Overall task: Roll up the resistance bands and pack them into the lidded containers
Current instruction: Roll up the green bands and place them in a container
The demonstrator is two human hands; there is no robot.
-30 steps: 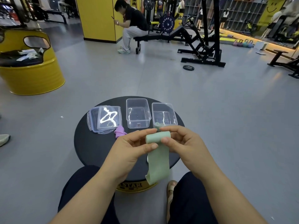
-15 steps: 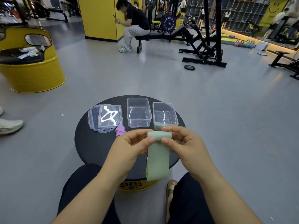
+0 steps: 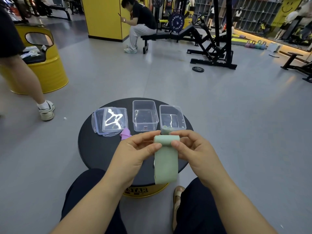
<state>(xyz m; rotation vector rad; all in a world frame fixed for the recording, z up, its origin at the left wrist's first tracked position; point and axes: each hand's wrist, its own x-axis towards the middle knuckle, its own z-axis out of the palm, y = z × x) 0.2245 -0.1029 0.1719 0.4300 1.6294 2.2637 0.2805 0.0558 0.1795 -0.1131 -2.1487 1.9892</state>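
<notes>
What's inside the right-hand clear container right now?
One green roll at the near end of the right container; the right hand and held band cover its lower part.

Green resistance band (image 3: 166, 163): thin, smooth, matt elastic sheet, rubber-like, with no gloss along its hanging length. Purple band (image 3: 125, 134): the same matt, pliant look. Centre container (image 3: 145, 115) and right container (image 3: 172, 118): clear, hard, glossy plastic with bright reflections along the rims. Stacked lids (image 3: 110, 121): clear plastic, highly glossy, carrying a white glare. Table top (image 3: 94, 149): black, matt, smooth. Drum base (image 3: 158, 189): yellow painted finish, glossy, apparently metal. Floor (image 3: 236, 124): grey, smooth, with a soft sheen.
</notes>
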